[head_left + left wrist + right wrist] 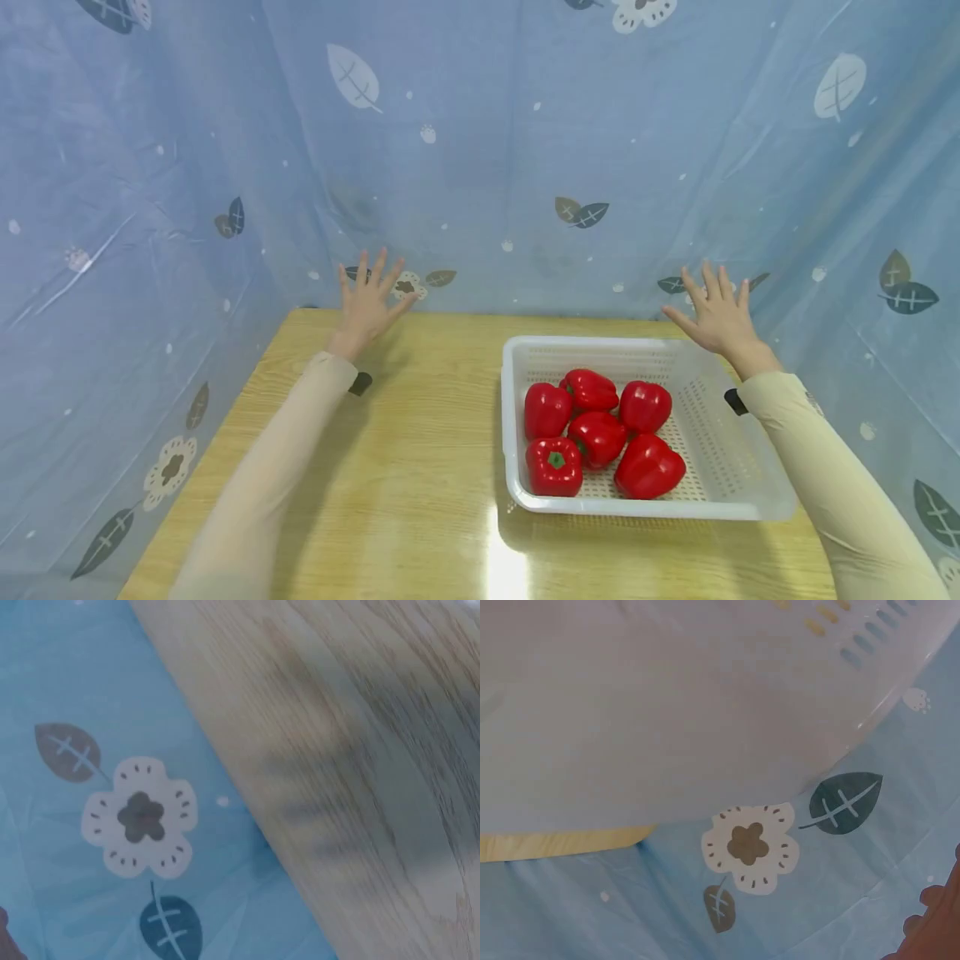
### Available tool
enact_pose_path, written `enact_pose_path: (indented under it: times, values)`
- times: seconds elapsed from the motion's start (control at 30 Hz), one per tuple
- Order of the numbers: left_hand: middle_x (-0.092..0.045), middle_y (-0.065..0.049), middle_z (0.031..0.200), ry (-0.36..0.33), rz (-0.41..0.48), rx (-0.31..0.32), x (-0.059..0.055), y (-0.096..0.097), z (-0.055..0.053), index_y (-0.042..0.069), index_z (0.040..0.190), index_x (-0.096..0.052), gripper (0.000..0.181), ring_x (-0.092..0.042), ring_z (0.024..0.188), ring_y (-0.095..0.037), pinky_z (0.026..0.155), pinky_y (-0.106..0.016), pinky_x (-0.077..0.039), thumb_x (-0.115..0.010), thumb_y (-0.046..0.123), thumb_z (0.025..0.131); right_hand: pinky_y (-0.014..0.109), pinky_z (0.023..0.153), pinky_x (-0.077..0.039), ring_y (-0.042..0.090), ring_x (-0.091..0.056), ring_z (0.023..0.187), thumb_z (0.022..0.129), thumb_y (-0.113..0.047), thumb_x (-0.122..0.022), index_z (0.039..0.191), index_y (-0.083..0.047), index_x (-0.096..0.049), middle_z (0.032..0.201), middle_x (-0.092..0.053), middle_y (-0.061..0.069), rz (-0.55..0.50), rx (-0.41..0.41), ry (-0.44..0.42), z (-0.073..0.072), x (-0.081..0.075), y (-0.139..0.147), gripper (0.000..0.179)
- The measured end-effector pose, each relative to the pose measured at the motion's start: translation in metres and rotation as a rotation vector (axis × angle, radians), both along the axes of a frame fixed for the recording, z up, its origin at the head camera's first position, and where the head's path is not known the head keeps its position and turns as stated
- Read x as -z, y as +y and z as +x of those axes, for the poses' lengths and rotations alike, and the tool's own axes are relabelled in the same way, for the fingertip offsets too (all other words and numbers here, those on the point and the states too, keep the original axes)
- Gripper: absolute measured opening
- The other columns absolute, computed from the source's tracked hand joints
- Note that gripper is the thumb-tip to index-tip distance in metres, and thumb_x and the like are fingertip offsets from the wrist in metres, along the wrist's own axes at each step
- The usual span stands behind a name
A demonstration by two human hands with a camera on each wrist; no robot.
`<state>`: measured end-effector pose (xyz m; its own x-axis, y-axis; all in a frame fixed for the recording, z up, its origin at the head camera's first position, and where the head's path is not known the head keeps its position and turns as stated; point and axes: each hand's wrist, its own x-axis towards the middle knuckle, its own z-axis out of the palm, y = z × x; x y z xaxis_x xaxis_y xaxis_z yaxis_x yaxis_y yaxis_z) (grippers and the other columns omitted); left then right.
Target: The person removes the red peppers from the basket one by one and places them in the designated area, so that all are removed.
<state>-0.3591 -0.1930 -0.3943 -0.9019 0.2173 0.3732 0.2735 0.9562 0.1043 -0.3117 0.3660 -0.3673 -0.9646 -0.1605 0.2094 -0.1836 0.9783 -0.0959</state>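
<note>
From above, the head view faces forward and down; closer wrist views share its curtain point(480, 158), the right showing its basket point(630, 507) at top.

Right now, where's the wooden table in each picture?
Head: wooden table, lower middle, under the white basket.
Left wrist: right side, up to the top.
Right wrist: thin strip at left, below the basket.
Shared landmark: blue flowery curtain, in all three.

Blue leaf-print curtain point(480, 150) behind wooden table point(427, 433)
</note>
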Motion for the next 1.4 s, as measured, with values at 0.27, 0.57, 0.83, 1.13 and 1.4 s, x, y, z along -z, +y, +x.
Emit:
enact_pose_path:
  times: [0.27,0.57,0.83,1.13,1.4]
  values:
    - [-0.005,-0.007,0.156,-0.038,-0.002,0.039,0.010,0.017,0.004,0.024,0.149,-0.016,0.077,0.001,0.142,-0.034,0.107,-0.063,0.007,-0.034,0.067,0.088,0.065,0.102,0.015,0.045,0.013,0.137,0.092,-0.058,-0.038,0.150,-0.012,-0.002,0.151,0.001,0.028,0.011,-0.020,-0.039,0.008,0.005,0.006,0.081]
    - [-0.017,-0.009,0.154,-0.041,-0.004,0.089,0.023,0.047,0.015,0.022,0.149,-0.019,0.075,-0.012,0.141,-0.033,0.109,-0.062,-0.001,-0.041,0.062,0.089,0.066,0.104,0.011,0.048,0.000,0.137,0.095,-0.050,-0.040,0.147,-0.004,-0.017,0.148,-0.011,0.032,-0.031,-0.075,-0.073,0.024,0.016,0.016,0.074]
    - [-0.020,-0.009,0.153,-0.045,0.069,0.178,0.027,0.076,0.027,0.021,0.149,-0.018,0.075,-0.021,0.139,-0.033,0.111,-0.058,-0.007,-0.044,0.058,0.090,0.068,0.103,0.006,0.050,-0.011,0.134,0.095,-0.043,-0.044,0.147,-0.006,-0.019,0.146,-0.017,0.032,-0.074,-0.135,-0.074,0.038,0.012,0.026,0.068]
    - [-0.030,-0.011,0.148,-0.015,0.122,0.312,0.024,0.107,0.038,0.015,0.147,-0.024,0.072,-0.033,0.133,-0.031,0.110,-0.051,-0.021,-0.047,0.054,0.090,0.065,0.106,0.003,0.048,-0.016,0.134,0.094,-0.038,-0.050,0.149,-0.015,-0.019,0.147,-0.020,0.029,-0.122,-0.194,-0.056,0.046,0.010,0.033,0.067]
    - [-0.032,-0.008,0.148,-0.084,0.152,0.431,0.017,0.136,0.054,0.016,0.146,-0.027,0.069,-0.032,0.134,-0.027,0.108,-0.048,-0.027,-0.044,0.055,0.091,0.068,0.104,-0.010,0.052,-0.023,0.129,0.093,-0.035,-0.052,0.148,-0.016,-0.022,0.146,-0.024,0.029,-0.163,-0.220,-0.053,0.053,0.015,0.033,0.066]
